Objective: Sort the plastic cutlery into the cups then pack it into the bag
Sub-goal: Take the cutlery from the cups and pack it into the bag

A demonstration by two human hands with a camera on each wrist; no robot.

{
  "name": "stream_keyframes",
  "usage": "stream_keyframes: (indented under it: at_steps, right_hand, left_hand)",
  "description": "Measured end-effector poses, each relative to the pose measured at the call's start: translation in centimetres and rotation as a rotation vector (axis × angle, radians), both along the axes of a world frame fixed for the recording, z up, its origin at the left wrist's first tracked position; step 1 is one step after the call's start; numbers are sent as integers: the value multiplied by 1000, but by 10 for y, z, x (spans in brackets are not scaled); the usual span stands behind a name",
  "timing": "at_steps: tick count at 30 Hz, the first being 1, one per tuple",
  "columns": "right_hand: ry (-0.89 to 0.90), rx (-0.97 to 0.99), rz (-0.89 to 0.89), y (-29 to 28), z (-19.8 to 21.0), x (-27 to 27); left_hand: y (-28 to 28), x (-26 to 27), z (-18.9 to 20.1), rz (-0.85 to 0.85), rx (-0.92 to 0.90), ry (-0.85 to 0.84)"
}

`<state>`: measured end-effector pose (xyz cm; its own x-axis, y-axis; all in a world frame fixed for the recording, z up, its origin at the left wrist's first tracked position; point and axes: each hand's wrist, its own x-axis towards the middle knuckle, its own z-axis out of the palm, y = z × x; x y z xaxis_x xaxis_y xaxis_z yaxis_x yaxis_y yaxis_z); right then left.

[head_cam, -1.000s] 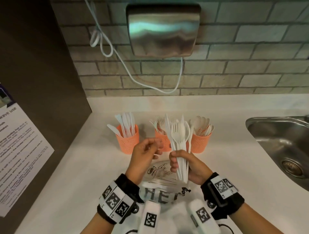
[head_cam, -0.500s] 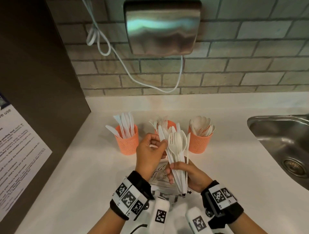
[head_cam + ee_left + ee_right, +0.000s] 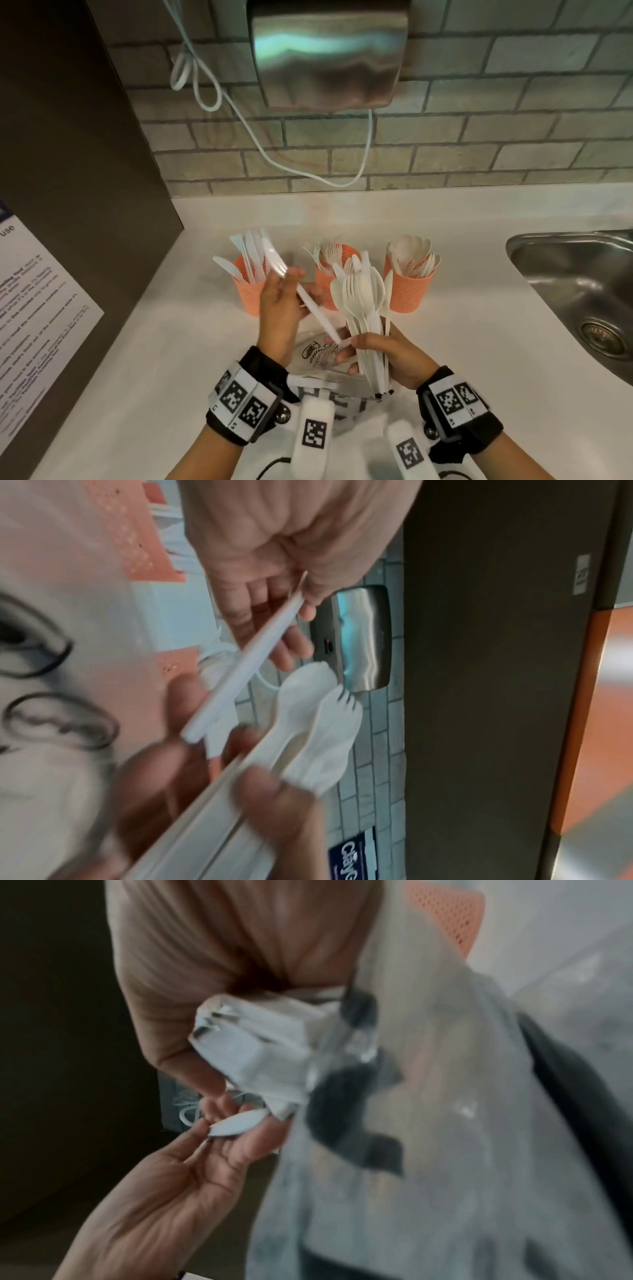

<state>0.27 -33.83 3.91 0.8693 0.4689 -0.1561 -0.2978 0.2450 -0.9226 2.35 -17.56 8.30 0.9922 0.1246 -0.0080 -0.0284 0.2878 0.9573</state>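
Note:
Three orange mesh cups stand in a row on the counter: the knife cup [image 3: 247, 295], the fork cup [image 3: 329, 274] and the spoon cup [image 3: 411, 291]. My right hand [image 3: 383, 349] grips a mixed bundle of white cutlery [image 3: 363, 301] upright in front of the fork cup. My left hand [image 3: 284, 294] pinches a single white piece [image 3: 310, 303], apparently a knife; it slants from the bundle's base up towards the knife cup. The same piece [image 3: 253, 656] lies between thumb and fingers in the left wrist view. A clear printed bag [image 3: 317, 356] lies under both hands.
A steel sink [image 3: 579, 291] is sunk into the counter at the right. A dark panel [image 3: 85, 171] with a printed notice [image 3: 30, 308] closes the left side. A hand dryer [image 3: 329, 51] and its white cord [image 3: 274, 150] hang on the brick wall behind.
My left hand has drawn one piece out of the bundle and swung it left towards the knife cup. My right hand still holds the bundle, slightly lower.

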Motion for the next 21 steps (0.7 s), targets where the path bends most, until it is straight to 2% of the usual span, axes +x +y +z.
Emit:
stream_keyframes:
  at_steps: [3, 6, 8, 10, 21]
  right_hand:
    - [-45, -8, 6, -5, -2, -1]
    - [20, 48, 48, -8, -2, -3]
    - [100, 132, 103, -9, 0, -3]
    - [139, 165, 153, -9, 2, -2]
    - [131, 139, 255, -12, 0, -2]
  left_hand:
    - [14, 9, 10, 28, 22, -50]
    - [19, 5, 12, -148, 181, -14]
    - [14, -4, 13, -283, 214, 3]
    - [8, -8, 12, -327, 207, 6]
    - [4, 0, 16, -196, 179, -82]
